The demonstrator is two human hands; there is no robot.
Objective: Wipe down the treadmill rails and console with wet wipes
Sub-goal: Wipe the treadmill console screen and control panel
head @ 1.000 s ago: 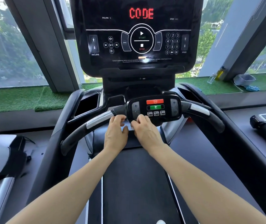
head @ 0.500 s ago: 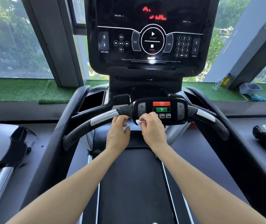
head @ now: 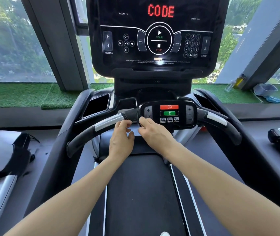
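Hands (head: 121,137) (head: 154,132), each grip apparently pinching a thin wipe (head: 134,129) below glossy console (head: 168,114).

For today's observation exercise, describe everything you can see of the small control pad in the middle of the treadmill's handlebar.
The control pad is a rounded black panel, glossy like plastic, fixed mid-handlebar below the console. It carries a red bar above a green one, three small labelled keys beneath, and plus and minus buttons at each side. The right hand reaches its lower left edge.
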